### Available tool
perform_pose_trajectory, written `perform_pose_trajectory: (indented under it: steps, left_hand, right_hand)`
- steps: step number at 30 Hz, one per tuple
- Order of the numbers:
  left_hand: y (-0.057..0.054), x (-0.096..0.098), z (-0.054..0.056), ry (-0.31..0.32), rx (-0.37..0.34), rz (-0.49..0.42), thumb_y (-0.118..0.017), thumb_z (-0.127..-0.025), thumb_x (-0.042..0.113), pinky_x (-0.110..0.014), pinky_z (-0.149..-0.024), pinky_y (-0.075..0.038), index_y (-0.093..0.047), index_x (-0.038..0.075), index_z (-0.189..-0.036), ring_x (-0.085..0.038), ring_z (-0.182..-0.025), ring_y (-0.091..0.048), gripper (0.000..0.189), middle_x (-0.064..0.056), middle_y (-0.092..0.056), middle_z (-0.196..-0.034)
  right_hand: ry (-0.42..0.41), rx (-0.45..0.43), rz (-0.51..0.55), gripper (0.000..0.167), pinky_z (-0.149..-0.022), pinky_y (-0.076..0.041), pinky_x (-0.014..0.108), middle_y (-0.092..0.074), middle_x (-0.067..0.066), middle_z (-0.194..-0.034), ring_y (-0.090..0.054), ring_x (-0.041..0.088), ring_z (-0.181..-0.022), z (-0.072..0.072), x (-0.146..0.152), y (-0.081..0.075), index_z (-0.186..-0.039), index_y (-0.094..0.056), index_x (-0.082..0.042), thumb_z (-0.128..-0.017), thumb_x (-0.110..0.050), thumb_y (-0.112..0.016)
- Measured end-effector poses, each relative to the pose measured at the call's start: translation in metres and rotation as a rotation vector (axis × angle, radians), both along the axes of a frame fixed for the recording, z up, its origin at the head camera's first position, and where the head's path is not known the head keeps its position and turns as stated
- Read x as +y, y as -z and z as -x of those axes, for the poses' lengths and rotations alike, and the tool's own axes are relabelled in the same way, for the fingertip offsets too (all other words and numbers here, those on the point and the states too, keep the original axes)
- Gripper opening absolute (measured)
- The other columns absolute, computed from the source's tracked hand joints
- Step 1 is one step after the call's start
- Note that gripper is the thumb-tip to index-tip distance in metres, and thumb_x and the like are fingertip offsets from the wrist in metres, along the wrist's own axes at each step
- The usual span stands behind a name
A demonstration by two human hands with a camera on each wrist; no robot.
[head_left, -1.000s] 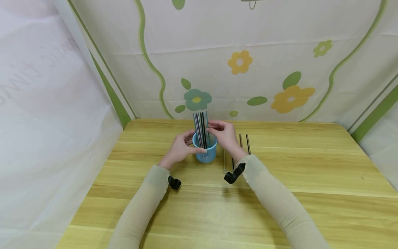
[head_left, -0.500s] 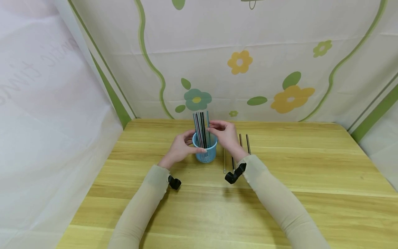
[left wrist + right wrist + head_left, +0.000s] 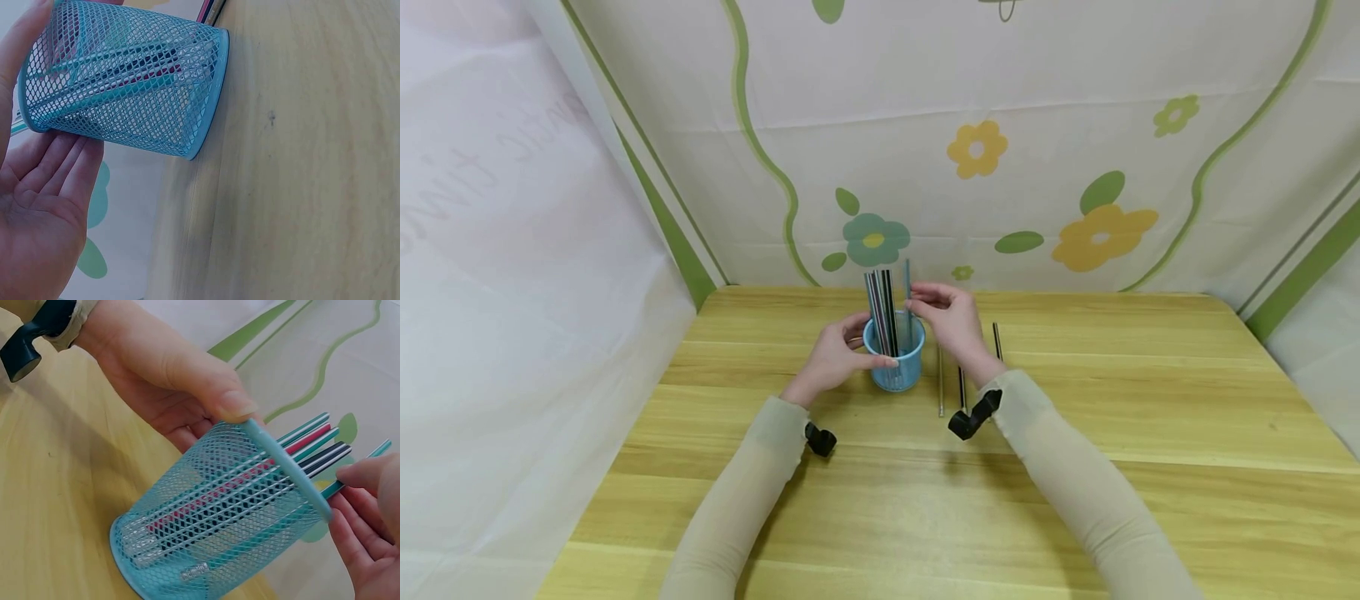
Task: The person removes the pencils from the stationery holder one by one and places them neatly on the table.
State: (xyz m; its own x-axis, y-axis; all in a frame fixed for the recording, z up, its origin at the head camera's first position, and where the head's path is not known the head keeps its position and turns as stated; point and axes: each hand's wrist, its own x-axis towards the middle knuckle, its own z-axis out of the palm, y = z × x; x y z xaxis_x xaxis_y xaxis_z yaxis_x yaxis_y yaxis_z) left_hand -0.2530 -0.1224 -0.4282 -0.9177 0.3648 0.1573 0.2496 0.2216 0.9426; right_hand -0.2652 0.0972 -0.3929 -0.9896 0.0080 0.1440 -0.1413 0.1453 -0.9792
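Note:
My left hand (image 3: 837, 357) grips a light blue mesh pencil cup (image 3: 901, 377) from its left side, thumb across the front. The cup stands upright on the table. Several pencils (image 3: 878, 304), dark, striped and pinkish-red, lean together at the cup's left side. Between thumb and fingers, my right hand (image 3: 953, 323) pinches a teal pencil (image 3: 907, 273) near the cup's right rim. Through the mesh in the right wrist view, the silver eraser end (image 3: 195, 570) of the teal pencil shows inside the cup, apart from the bunch.
On the wooden table (image 3: 880, 517), right of the cup, lie a gold-coloured pencil (image 3: 941, 387), a black pencil (image 3: 962, 390) and another dark pencil (image 3: 997, 340), the latter two partly covered by my right arm. A flowered cloth (image 3: 1037, 167) hangs behind the table.
My right hand has shifted slightly right and up, drawing the teal pencil away from the bunch and a little higher. A brown pencil on the table is now hidden. My left hand stays put.

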Motion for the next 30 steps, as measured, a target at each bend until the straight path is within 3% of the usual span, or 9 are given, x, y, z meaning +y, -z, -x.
perform_pose_trajectory:
  steps: [6,13,21,30]
  left_hand:
    - [0.0,0.0,0.0,-0.001,0.009,0.001,-0.094,-0.075,0.017,-0.036,-0.104,-0.049,-0.058,0.011,-0.142,-0.021,-0.119,-0.062,0.076,-0.003,-0.064,-0.132]
    - [-0.001,0.0,-0.001,-0.017,-0.008,0.024,-0.094,-0.075,0.02,-0.036,-0.105,-0.049,-0.056,0.012,-0.143,-0.021,-0.12,-0.061,0.079,-0.002,-0.063,-0.133]
    - [-0.002,0.001,-0.001,-0.009,-0.027,0.024,-0.092,-0.077,0.013,-0.039,-0.108,-0.046,-0.052,0.006,-0.147,-0.026,-0.124,-0.059,0.08,-0.01,-0.06,-0.138]
    - [-0.032,0.003,-0.02,0.007,-0.037,0.032,-0.09,-0.079,0.007,-0.041,-0.107,-0.047,-0.052,-0.002,-0.145,-0.028,-0.122,-0.06,0.077,-0.015,-0.061,-0.136]
  right_hand:
    - [0.027,0.021,0.04,0.031,-0.088,-0.058,0.029,-0.073,0.007,-0.106,-0.068,0.02,-0.097,0.0,0.003,-0.007,-0.12,-0.073,-0.006,-0.091,-0.014,-0.08]
    - [0.06,0.057,0.161,0.032,-0.089,-0.059,0.037,-0.072,0.01,-0.107,-0.07,0.021,-0.094,0.0,0.009,-0.015,-0.121,-0.072,-0.003,-0.091,-0.012,-0.08]
    - [0.101,0.108,0.309,0.033,-0.084,-0.06,0.031,-0.072,0.012,-0.103,-0.072,0.019,-0.089,-0.003,0.019,-0.027,-0.119,-0.072,0.003,-0.089,-0.005,-0.081]
    - [0.144,0.115,0.496,0.037,-0.083,-0.06,0.03,-0.071,0.012,-0.102,-0.07,0.019,-0.088,-0.006,0.032,-0.036,-0.12,-0.069,0.006,-0.087,-0.004,-0.082]
